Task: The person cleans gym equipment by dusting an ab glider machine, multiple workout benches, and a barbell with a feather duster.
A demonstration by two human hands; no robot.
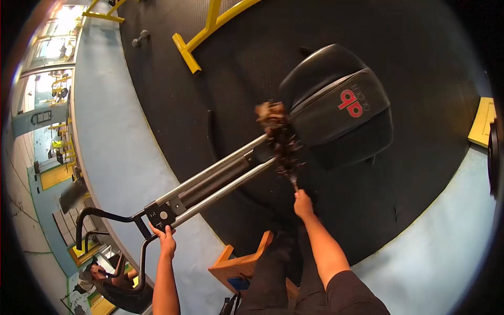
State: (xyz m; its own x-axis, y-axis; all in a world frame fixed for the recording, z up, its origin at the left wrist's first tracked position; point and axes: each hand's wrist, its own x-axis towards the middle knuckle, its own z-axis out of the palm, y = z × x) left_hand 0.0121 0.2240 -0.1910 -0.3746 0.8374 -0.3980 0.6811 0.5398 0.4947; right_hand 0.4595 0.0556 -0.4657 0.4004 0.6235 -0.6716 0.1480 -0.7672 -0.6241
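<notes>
My right hand [303, 203] is closed around the thin handle of a feather duster [286, 149]. The duster's dark brown feathers, slightly blurred, lie over the metal rails [226, 181] close to the padded seat [336, 100] of an ab glider machine. Red lettering marks the black seat. At the other end of the rails, my left hand [166, 240] grips the black bracket [161, 214] beside the curved handlebar [107, 214]. Its thumb and fingers rest along the bracket's lower edge.
Black rubber matting [420, 68] lies under the machine, bordered by light blue floor [113, 105]. A yellow steel frame [197, 44] and a dumbbell [140, 38] are farther off. A wooden stool [244, 261] stands by my legs. Mirrors [52, 100] line the left side.
</notes>
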